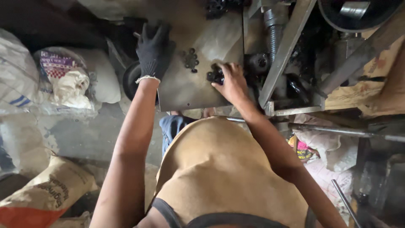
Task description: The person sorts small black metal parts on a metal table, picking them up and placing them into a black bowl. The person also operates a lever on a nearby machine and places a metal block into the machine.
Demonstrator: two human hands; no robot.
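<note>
My left hand (152, 50), in a black glove, lies flat with spread fingers on the left part of a grey metal plate (185, 90). My right hand (231, 82), bare, is closed on a small black part (215, 76) near the plate's right edge. A small cluster of black pieces (190, 59) lies on the plate between the two hands. More black parts (217, 6) sit at the plate's far edge.
A machine with a threaded screw (273, 29), angled steel bars (287, 46) and greasy black parts stands right of the plate. Filled sacks (67, 78) and a brown bag (46, 194) lie on the floor at left. A steel rod (337, 131) runs at right.
</note>
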